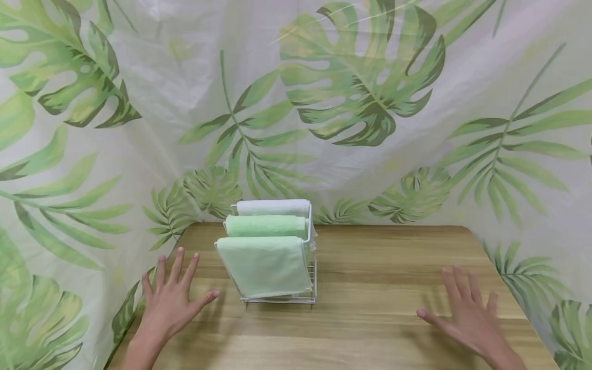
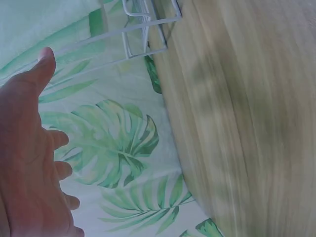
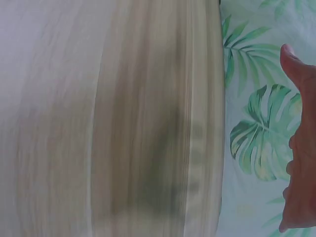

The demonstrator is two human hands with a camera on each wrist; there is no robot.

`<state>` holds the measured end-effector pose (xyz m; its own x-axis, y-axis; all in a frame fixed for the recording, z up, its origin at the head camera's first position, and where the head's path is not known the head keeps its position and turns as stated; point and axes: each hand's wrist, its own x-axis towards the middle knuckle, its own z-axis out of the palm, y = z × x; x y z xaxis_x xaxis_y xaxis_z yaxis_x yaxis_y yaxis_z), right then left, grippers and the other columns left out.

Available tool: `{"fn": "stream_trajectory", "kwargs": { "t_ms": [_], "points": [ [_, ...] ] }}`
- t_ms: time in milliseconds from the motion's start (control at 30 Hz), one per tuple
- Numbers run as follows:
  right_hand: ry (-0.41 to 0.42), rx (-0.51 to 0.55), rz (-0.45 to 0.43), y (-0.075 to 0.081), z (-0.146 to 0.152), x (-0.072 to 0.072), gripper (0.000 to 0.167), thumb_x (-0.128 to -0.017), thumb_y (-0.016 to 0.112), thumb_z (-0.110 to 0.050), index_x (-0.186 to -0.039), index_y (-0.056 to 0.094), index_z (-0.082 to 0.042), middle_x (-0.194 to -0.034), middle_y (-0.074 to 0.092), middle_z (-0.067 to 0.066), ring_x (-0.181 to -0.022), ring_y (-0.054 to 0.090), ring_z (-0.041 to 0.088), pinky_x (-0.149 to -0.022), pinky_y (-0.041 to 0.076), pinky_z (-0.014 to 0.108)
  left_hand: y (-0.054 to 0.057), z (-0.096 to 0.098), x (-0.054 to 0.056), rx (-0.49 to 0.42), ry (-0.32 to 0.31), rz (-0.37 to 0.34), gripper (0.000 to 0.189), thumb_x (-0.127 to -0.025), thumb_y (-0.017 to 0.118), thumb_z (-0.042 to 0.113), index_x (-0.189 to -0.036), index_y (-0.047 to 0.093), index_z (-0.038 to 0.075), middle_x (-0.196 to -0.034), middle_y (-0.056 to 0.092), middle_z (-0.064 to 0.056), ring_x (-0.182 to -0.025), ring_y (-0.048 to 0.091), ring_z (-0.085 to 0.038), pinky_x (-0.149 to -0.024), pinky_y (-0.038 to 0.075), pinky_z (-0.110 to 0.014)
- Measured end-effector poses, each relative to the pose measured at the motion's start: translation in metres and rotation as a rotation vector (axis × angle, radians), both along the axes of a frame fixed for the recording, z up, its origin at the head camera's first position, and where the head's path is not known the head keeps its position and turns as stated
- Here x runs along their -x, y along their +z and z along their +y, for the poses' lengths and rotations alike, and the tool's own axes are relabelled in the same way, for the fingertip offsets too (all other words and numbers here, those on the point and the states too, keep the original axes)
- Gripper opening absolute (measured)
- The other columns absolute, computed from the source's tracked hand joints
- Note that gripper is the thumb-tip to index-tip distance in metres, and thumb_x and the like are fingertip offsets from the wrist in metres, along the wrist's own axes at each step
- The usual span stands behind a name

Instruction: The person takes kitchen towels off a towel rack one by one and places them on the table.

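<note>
A white wire rack [image 1: 278, 300] stands left of the middle of the table, with three folded cloths hung over its bars. The front cloth [image 1: 264, 267] is pale green, the middle cloth [image 1: 265, 226] is a brighter green, and the rear cloth [image 1: 273, 207] is white. To the rack's left my left hand [image 1: 171, 303] hovers with fingers spread, holding nothing. In the left wrist view the rack's wire end [image 2: 148, 24] shows past the thumb. Over the table's right side my right hand [image 1: 469, 318] is spread too, well apart from the rack and holding nothing.
The wooden table [image 1: 384, 288] has rounded far corners. Behind it and along both sides hangs a leaf-patterned white sheet [image 1: 351, 169], close to the table's edges. Shadows of both hands fall on the wood.
</note>
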<state>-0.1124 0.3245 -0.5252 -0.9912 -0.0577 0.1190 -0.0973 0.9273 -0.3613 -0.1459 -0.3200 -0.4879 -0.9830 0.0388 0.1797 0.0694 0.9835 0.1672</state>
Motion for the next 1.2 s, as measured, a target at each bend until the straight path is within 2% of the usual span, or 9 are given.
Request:
{"fn": "stream_trajectory", "kwargs": {
  "t_ms": [100, 233, 367, 500, 733, 867, 967, 1100, 1200],
  "points": [
    [0.007, 0.034, 0.006, 0.003, -0.009, 0.003, 0.119, -0.093, 0.072, -0.068, -0.172, 0.008, -0.007, -0.179, -0.005, 0.024, -0.163, -0.016, 0.054, -0.111, -0.015, 0.096, 0.003, 0.002, 0.001, -0.031, -0.005, -0.002, 0.105, -0.097, 0.061, 0.075, -0.173, 0.018, 0.016, -0.181, -0.006, -0.018, -0.162, -0.007, -0.060, -0.116, -0.003, -0.096],
    [0.023, 0.101, 0.021, 0.007, -0.025, 0.006, 0.119, -0.092, 0.075, -0.064, -0.172, 0.010, -0.005, -0.180, -0.003, 0.024, -0.164, -0.011, 0.054, -0.114, -0.013, 0.094, 0.008, 0.006, 0.003, -0.096, -0.021, 0.045, 0.100, -0.100, 0.063, 0.068, -0.172, 0.020, 0.014, -0.181, 0.001, -0.020, -0.161, 0.003, -0.062, -0.115, 0.002, -0.096],
    [0.056, 0.183, 0.059, 0.013, -0.043, 0.011, 0.118, -0.092, 0.078, -0.059, -0.172, 0.011, -0.006, -0.179, 0.003, 0.026, -0.165, -0.004, 0.053, -0.120, -0.009, 0.091, 0.014, 0.011, 0.004, -0.197, -0.079, 0.175, 0.093, -0.101, 0.071, 0.054, -0.170, 0.028, 0.010, -0.178, 0.015, -0.024, -0.157, 0.018, -0.064, -0.116, 0.015, -0.093],
    [0.087, 0.245, 0.102, 0.019, -0.062, 0.017, 0.113, -0.092, 0.081, -0.055, -0.171, 0.018, -0.006, -0.177, 0.012, 0.028, -0.165, 0.006, 0.052, -0.125, 0.003, 0.087, 0.020, 0.018, 0.007, -0.319, -0.151, 0.305, 0.085, -0.099, 0.079, 0.036, -0.165, 0.037, 0.004, -0.172, 0.030, -0.030, -0.151, 0.031, -0.063, -0.115, 0.029, -0.087],
    [0.106, 0.293, 0.166, 0.030, -0.096, 0.025, 0.104, -0.092, 0.083, -0.051, -0.168, 0.030, -0.007, -0.176, 0.025, 0.024, -0.159, 0.026, 0.053, -0.121, 0.027, 0.084, 0.025, 0.034, 0.008, -0.462, -0.129, 0.424, 0.075, -0.095, 0.083, 0.020, -0.161, 0.048, 0.010, -0.164, 0.048, -0.022, -0.148, 0.046, -0.053, -0.111, 0.044, -0.077],
    [0.117, 0.337, 0.185, 0.036, -0.114, 0.026, 0.098, -0.094, 0.083, -0.047, -0.167, 0.033, -0.006, -0.176, 0.028, 0.021, -0.158, 0.030, 0.053, -0.119, 0.033, 0.082, 0.028, 0.043, 0.012, -0.494, -0.170, 0.570, 0.069, -0.089, 0.086, 0.009, -0.153, 0.058, 0.006, -0.153, 0.060, -0.022, -0.139, 0.056, -0.049, -0.128, 0.044, -0.034],
    [0.137, 0.374, 0.206, 0.041, -0.128, 0.027, 0.093, -0.095, 0.082, -0.044, -0.166, 0.036, -0.005, -0.175, 0.030, 0.019, -0.158, 0.031, 0.051, -0.120, 0.034, 0.082, 0.032, 0.049, 0.015, -0.515, -0.237, 0.675, 0.065, -0.085, 0.086, 0.001, -0.146, 0.064, 0.002, -0.141, 0.067, -0.023, -0.130, 0.065, -0.036, -0.115, 0.037, -0.004],
    [0.178, 0.415, 0.256, 0.051, -0.145, 0.028, 0.088, -0.095, 0.084, -0.038, -0.163, 0.040, -0.005, -0.173, 0.035, 0.018, -0.157, 0.036, 0.048, -0.121, 0.035, 0.079, 0.038, 0.058, 0.021, -0.579, -0.328, 0.756, 0.056, -0.084, 0.085, -0.005, -0.138, 0.068, -0.002, -0.128, 0.073, -0.022, -0.124, 0.066, -0.005, -0.106, 0.047, -0.004],
    [0.210, 0.440, 0.285, 0.058, -0.158, 0.028, 0.086, -0.093, 0.085, -0.035, -0.162, 0.043, -0.006, -0.172, 0.038, 0.016, -0.157, 0.039, 0.044, -0.122, 0.039, 0.075, 0.041, 0.065, 0.026, -0.643, -0.375, 0.791, 0.049, -0.085, 0.082, -0.010, -0.133, 0.071, -0.004, -0.121, 0.075, -0.022, -0.120, 0.066, 0.004, -0.104, 0.054, -0.008]
  ]
}}
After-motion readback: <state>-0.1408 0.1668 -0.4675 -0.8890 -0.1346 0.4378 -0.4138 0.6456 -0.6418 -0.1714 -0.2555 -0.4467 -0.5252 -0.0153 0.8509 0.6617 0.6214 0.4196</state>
